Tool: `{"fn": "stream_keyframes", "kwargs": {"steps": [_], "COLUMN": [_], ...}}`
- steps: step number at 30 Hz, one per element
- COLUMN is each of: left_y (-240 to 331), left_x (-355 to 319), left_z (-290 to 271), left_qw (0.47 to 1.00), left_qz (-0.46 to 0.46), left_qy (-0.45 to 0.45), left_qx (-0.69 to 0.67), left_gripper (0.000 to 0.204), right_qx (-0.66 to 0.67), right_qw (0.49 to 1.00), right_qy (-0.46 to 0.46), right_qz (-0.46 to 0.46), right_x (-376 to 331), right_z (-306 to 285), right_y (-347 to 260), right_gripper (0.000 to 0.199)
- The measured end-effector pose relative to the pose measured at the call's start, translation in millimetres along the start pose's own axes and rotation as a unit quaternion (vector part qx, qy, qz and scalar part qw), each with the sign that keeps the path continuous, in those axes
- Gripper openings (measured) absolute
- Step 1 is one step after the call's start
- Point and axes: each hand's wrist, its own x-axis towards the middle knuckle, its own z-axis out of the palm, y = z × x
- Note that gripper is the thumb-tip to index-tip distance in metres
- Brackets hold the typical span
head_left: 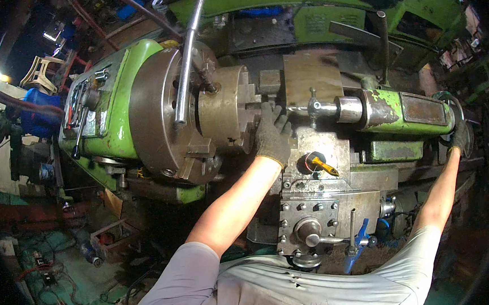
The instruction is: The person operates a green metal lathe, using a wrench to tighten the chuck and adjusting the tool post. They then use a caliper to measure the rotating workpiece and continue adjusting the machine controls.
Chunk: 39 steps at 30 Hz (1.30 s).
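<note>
My left hand, in a dark knit glove, reaches in beside the jaws of a steel lathe chuck. Its fingers are stretched out and somewhat apart, close to the jaw faces; whether they touch them I cannot tell. Just right of those fingers, a pointed tool with a cross-handled collar sticks out of the tailstock quill. Far to the right, my gloved right hand grips the rim of the tailstock handwheel behind the green, chipped tailstock.
A large faceplate and green headstock stand left. A long steel bar rises before the chuck. A yellow-handled tool lies on the carriage. Nearer are the bolted tool post and a blue-handled lever. Cables cover the floor.
</note>
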Motion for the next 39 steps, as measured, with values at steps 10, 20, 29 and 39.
{"fn": "stream_keyframes", "kwargs": {"steps": [10,20,29,39], "left_y": [-1,-4,-6,-4], "left_x": [-2,17,21,22], "left_z": [-4,-10,-9,-7], "left_qw": [0.997,0.995,0.994,0.992], "left_qz": [0.035,0.050,0.054,0.005], "left_qy": [0.047,0.060,0.093,0.108], "left_qx": [0.050,0.055,0.036,0.061], "left_gripper": [0.065,0.064,0.058,0.049], "right_qx": [0.015,-0.034,0.050,-0.078], "right_qw": [1.000,0.998,0.997,0.995], "right_qy": [-0.006,0.006,-0.049,0.000], "right_qz": [-0.027,-0.048,-0.017,-0.059], "right_x": [23,9,-13,11], "right_z": [2,-2,0,-15], "right_y": [33,6,-7,26], "right_gripper": [0.058,0.062,0.070,0.073]}}
